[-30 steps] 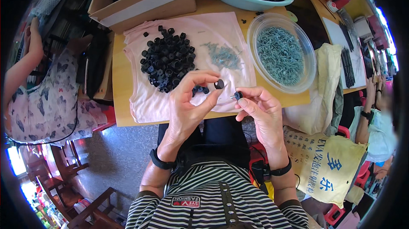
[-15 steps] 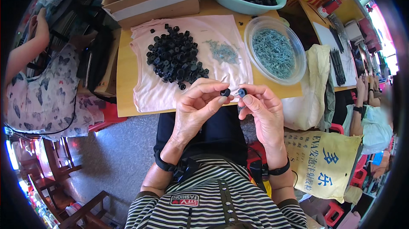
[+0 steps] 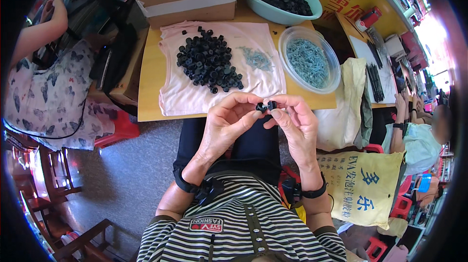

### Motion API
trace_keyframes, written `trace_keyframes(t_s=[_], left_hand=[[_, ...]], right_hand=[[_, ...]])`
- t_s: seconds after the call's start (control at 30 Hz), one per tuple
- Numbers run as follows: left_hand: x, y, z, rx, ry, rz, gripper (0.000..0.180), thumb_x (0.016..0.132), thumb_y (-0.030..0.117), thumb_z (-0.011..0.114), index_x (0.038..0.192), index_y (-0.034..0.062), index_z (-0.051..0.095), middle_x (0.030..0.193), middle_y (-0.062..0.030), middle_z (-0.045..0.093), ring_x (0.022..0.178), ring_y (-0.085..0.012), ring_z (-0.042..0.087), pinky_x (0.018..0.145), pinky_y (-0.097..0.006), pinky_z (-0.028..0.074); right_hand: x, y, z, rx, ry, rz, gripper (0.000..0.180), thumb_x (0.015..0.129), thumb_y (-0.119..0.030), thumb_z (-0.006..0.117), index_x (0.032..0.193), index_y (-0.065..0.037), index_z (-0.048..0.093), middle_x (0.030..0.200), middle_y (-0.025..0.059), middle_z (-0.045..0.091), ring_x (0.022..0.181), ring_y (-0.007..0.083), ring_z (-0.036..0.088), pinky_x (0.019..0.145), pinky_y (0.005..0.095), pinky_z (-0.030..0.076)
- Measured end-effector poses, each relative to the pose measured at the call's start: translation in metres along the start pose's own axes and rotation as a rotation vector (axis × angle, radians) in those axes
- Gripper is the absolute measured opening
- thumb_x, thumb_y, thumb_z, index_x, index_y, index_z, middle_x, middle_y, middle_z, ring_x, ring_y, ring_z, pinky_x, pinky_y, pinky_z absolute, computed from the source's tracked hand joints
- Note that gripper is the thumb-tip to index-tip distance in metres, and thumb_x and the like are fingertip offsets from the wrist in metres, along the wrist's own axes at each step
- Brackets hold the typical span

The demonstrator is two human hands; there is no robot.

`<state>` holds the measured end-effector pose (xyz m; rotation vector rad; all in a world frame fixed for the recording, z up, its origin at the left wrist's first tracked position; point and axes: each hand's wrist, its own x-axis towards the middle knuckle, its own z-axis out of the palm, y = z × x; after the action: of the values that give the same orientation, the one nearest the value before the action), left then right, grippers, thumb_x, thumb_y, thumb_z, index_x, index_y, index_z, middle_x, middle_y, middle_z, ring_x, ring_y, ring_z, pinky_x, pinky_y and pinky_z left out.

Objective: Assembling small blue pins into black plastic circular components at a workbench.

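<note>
Over my lap, just off the table's near edge, both hands meet at the fingertips. My left hand [image 3: 228,124] pinches a small black plastic cap [image 3: 261,108] between thumb and fingers. My right hand [image 3: 296,124] pinches a second black plastic piece [image 3: 272,105], right up against the first one. Fingers hide any screw between them. Beyond, on a pink cloth [image 3: 183,103], lies a heap of black plastic caps [image 3: 204,62]. A small scatter of silvery screws [image 3: 256,59] lies to its right.
A clear round tub [image 3: 333,84] of screws stands at the table's right. Behind the cloth are a cardboard box [image 3: 195,1] and a pale green basin [image 3: 278,14], both full of black pieces. Sacks [image 3: 363,184] stand at right; other people sit on both sides.
My hands have come together, so the two black pieces now meet. The metal tip that showed on the right piece is out of sight. The whole view has shifted slightly.
</note>
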<state>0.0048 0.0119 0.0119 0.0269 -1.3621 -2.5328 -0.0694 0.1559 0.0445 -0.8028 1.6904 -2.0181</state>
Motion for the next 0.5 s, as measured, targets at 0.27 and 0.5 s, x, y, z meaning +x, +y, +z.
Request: trace_keyframes(t_s=[0.27, 0.5], left_hand=[[0.026, -0.008, -0.012, -0.048, 0.080, 0.135, 0.017, 0.087, -0.002, 0.059, 0.104, -0.0015, 0.055, 0.105, -0.0085, 0.057, 0.100, -0.0152, 0.057, 0.090, -0.029, 0.047], [0.042, -0.014, -0.025, 0.140, 0.106, 0.143, 0.024, 0.085, -0.004, 0.060, 0.109, -0.0014, 0.059, 0.106, -0.0093, 0.057, 0.101, -0.0162, 0.057, 0.089, -0.029, 0.046]], right_hand=[[0.029, 0.011, -0.003, 0.096, -0.015, 0.120, 0.022, 0.090, -0.006, 0.057, 0.110, 0.003, 0.054, 0.103, 0.0104, 0.061, 0.091, 0.0150, 0.061, 0.069, 0.0259, 0.054], [0.054, 0.022, -0.013, 0.247, -0.006, 0.281, 0.023, 0.091, -0.010, 0.058, 0.109, 0.002, 0.055, 0.096, 0.0094, 0.064, 0.085, 0.0152, 0.064, 0.068, 0.0265, 0.054]])
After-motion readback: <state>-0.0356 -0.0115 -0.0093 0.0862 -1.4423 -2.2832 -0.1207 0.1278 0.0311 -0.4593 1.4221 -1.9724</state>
